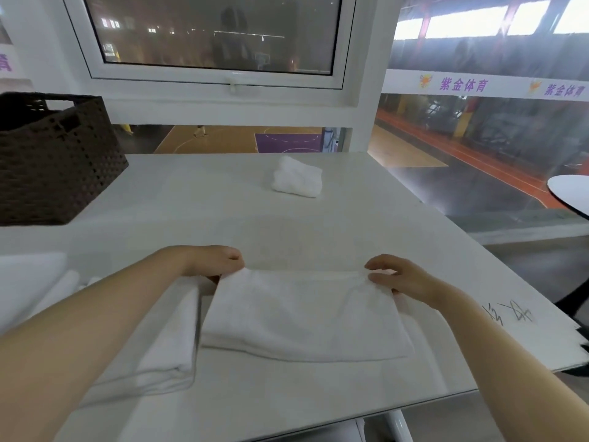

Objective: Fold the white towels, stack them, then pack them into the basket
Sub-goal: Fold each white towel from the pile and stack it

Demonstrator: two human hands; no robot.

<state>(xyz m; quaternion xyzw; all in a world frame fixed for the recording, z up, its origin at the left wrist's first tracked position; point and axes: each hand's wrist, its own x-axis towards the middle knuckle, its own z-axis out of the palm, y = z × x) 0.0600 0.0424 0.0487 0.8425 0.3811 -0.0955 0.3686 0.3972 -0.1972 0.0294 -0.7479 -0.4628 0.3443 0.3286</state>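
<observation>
Both hands pinch towel [306, 314]; banner [463, 85] reads 紫金体育.

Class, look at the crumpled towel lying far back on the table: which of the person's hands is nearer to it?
Roughly equal, perhaps the left. The crumpled towel lies far back; the left hand and right hand each grip a far corner of the folded towel.

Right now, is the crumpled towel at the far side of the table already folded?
No, the crumpled towel lies bunched up, unlike the folded one under both hands.
</observation>
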